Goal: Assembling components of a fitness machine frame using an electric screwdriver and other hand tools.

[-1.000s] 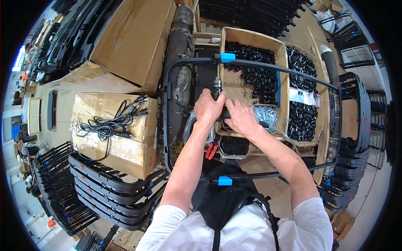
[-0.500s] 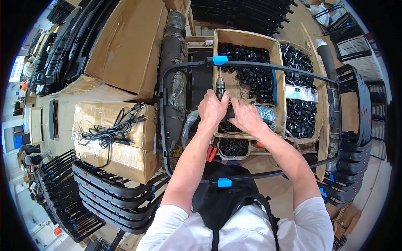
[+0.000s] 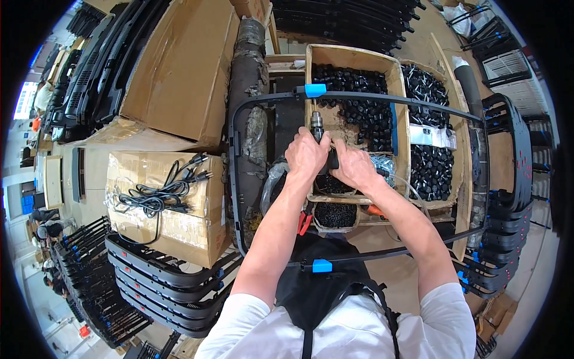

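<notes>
A black power drill (image 3: 317, 121) with a silver chuck points away from me, its bit reaching the far bar of a large black rectangular frame (image 3: 382, 97) beside a blue clip (image 3: 315, 90). My left hand (image 3: 306, 154) is closed around the drill's body, just behind the chuck. From the right, my right hand (image 3: 354, 167) is wrapped around its dark handle, most of which the fingers hide. Both forearms pass over the near bar, which carries another blue clip (image 3: 321, 265). Exactly where the bit meets the bar is too small to tell.
Under the frame, a wooden bin (image 3: 397, 75) holds black knobs, screws and bolts. A small box of dark screws (image 3: 336, 215) and red-handled pliers (image 3: 305, 219) are nearer me. Left stands a carton (image 3: 203, 227) with coiled black cables (image 3: 158, 194); stacked frames (image 3: 161, 278) flank both sides.
The view has shifted slightly, so most things sit a little lower in the picture. Both hands stay on the drill, and the bit remains at the far bar.
</notes>
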`<state>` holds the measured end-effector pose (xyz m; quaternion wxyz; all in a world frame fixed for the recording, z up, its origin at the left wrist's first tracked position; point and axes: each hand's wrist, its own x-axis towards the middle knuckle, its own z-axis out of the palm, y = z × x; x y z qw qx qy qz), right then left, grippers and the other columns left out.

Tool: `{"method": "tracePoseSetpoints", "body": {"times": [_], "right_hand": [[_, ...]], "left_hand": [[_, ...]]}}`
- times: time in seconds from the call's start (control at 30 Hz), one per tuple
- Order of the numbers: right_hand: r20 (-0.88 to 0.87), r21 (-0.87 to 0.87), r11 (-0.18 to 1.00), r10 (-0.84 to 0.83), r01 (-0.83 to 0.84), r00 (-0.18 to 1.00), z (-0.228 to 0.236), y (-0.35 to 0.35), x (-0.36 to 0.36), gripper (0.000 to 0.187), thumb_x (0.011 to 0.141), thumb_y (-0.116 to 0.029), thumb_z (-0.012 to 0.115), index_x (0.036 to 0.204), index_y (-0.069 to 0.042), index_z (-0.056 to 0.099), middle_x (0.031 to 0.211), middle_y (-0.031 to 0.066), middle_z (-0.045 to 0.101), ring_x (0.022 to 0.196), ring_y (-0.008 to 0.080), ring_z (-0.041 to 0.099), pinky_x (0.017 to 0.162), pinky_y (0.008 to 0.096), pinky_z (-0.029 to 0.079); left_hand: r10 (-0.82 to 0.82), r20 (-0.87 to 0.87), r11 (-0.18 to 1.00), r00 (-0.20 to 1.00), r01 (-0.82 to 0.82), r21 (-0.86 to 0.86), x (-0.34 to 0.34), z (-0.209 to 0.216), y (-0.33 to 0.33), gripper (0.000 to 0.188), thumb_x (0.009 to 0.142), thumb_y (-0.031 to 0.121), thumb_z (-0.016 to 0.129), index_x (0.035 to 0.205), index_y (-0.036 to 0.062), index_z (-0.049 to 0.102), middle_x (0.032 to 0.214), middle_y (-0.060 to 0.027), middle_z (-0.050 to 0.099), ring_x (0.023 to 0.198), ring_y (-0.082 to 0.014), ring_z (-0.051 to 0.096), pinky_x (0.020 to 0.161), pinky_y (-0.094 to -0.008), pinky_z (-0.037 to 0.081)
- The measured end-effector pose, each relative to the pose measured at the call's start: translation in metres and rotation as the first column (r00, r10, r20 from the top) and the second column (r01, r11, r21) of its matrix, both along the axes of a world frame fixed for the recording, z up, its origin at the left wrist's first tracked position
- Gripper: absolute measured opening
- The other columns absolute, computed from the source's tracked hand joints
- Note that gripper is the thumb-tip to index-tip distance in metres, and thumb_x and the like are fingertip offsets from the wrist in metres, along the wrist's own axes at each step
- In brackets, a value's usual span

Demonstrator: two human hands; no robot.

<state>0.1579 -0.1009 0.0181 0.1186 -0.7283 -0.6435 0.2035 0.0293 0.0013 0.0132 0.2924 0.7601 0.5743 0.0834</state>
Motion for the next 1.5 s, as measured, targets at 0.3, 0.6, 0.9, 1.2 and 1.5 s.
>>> {"method": "tracePoseSetpoints", "body": {"times": [0.3,0.6,0.9,1.2,1.5], "right_hand": [[-0.052,-0.035,0.999,-0.029,0.027,0.998,-0.004,0.008,0.006,0.075,0.078,-0.021,0.089,0.136,-0.001,0.046,0.105,0.0287,0.074,0.102,0.0469,0.073,0.086,0.0550,0.059],[-0.088,-0.005,1.000,-0.021,0.020,0.996,-0.010,0.014,0.010,0.078,0.073,-0.017,0.090,0.138,-0.003,0.050,0.116,0.0244,0.072,0.109,0.0445,0.070,0.089,0.0533,0.058],[0.014,0.143,0.987,0.077,-0.078,0.997,-0.014,0.006,0.004,0.056,0.076,-0.017,0.088,0.121,-0.002,0.058,0.132,0.0187,0.061,0.124,0.0408,0.060,0.097,0.0518,0.057],[0.010,0.088,0.994,0.065,-0.065,0.998,-0.003,0.001,-0.001,0.056,0.074,-0.016,0.088,0.120,-0.003,0.058,0.126,0.0168,0.061,0.121,0.0395,0.063,0.096,0.0509,0.057],[0.032,0.068,0.997,0.042,-0.044,0.999,-0.001,-0.013,-0.008,0.056,0.075,-0.018,0.088,0.121,-0.004,0.059,0.124,0.0165,0.061,0.117,0.0405,0.066,0.094,0.0511,0.058]], "left_hand": [[-0.014,-0.030,1.000,0.999,0.015,0.024,0.006,-0.003,0.009,0.059,0.096,0.052,0.071,0.107,-0.0053,0.062,0.101,-0.0296,0.074,0.093,-0.0480,0.076,0.082,-0.0558,0.061],[0.045,-0.021,0.999,0.999,-0.046,-0.014,0.011,-0.005,0.015,0.063,0.095,0.055,0.071,0.108,-0.0054,0.059,0.100,-0.0296,0.074,0.093,-0.0477,0.076,0.083,-0.0548,0.061],[0.023,-0.024,0.999,0.999,-0.024,-0.033,0.008,-0.001,0.014,0.063,0.094,0.055,0.071,0.108,-0.0055,0.061,0.101,-0.0295,0.076,0.095,-0.0461,0.076,0.085,-0.0534,0.061],[-0.006,-0.005,1.000,1.000,0.006,0.004,0.002,-0.002,0.008,0.061,0.094,0.054,0.071,0.106,-0.0057,0.063,0.096,-0.0293,0.076,0.092,-0.0462,0.077,0.084,-0.0526,0.062],[-0.020,0.050,1.000,0.999,0.021,-0.016,-0.004,0.001,-0.003,0.064,0.095,0.053,0.069,0.106,-0.0094,0.063,0.099,-0.0352,0.075,0.098,-0.0511,0.075,0.088,-0.0556,0.060]]}}
